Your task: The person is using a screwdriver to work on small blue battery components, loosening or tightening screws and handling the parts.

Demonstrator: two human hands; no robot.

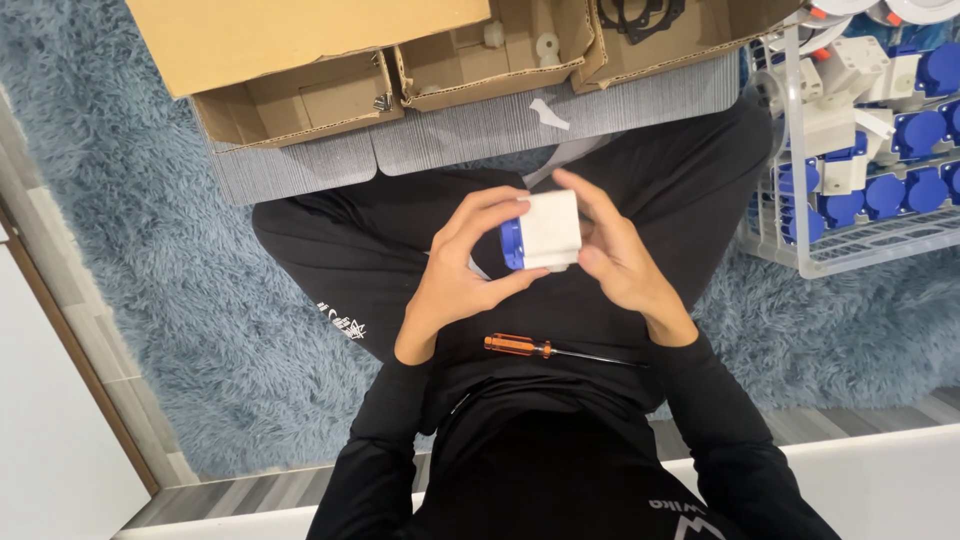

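Seated person, legs crossed on a blue shag rug point(120, 150), both hands raised over the lap. The left hand point(455, 275) and right hand point(615, 255) together hold a white socket housing with a blue cap point(545, 232), each grip closed on it: left fingers wrapped over the top and the blue-capped end, thumb beneath; right fingers pressed to the opposite end. Held this way, the piece is steadied from both sides with its broad white face turned up to the eye.

An orange-handled screwdriver point(520, 346) lies across the lap just below the hands, within easy reach of either.

Ahead of the knees, open cardboard boxes point(300, 100) sit along the rug's far edge; small pale parts show in one compartment. At the person's right, a white wire basket point(850, 255) holds many like blue-and-white units, stacked close.
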